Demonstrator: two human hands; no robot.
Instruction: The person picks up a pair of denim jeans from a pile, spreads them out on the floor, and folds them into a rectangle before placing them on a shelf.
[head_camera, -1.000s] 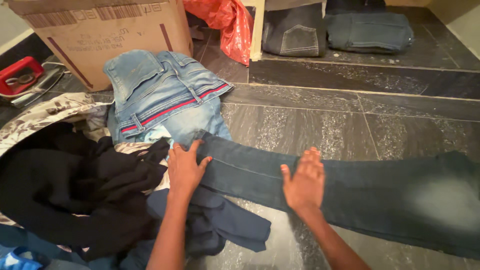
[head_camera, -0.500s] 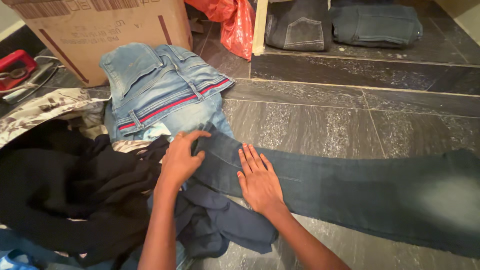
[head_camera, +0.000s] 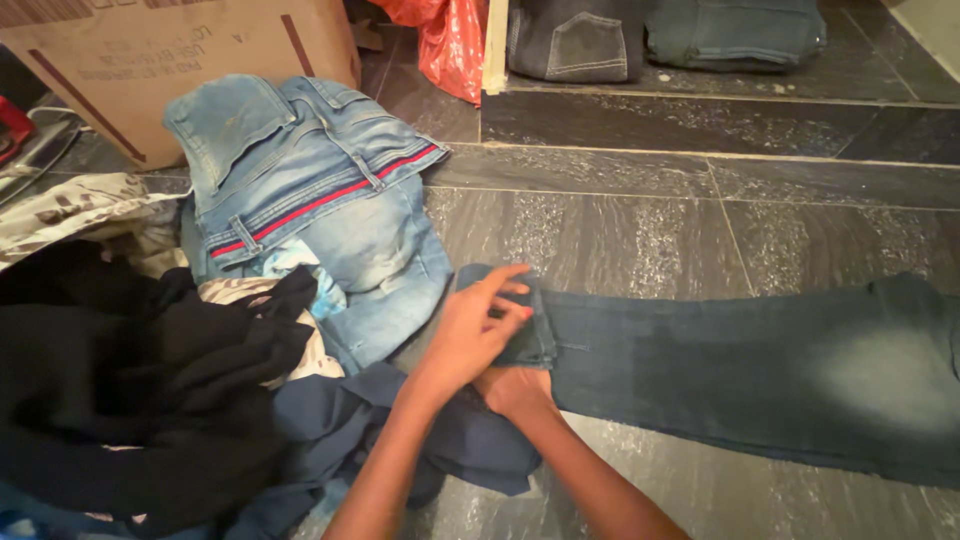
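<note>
Closest in, both forearms come up from the bottom edge and meet at the cuff end of the dark jeans (head_camera: 760, 375), which lie flat across the grey tiled floor (head_camera: 620, 230) and run off to the right. The left hand (head_camera: 478, 330) sits on top, fingers curled over the folded-back cuff and pinching it. The right hand (head_camera: 515, 388) is tucked underneath that same fold, so you mostly see the wrist and a bit of the back of it; it's touching the denim, but can't tell if it's actually gripping. Just left of the hands there's a navy cloth (head_camera: 440, 440) bunched on the floor, and next to that a big black heap (head_camera: 130, 390) of clothes with a patterned cloth (head_camera: 80, 205) poking out behind it. A little further back, light jeans (head_camera: 300, 180) with a red stripe at the waistband lie on the pile, nearly touching the cuff. Behind those is a cardboard box (head_camera: 190, 70), and a red plastic bag (head_camera: 450, 45) beside it. Farthest away, up on a step (head_camera: 700, 120), two more pairs of folded jeans (head_camera: 660, 35) sit side by side.
</note>
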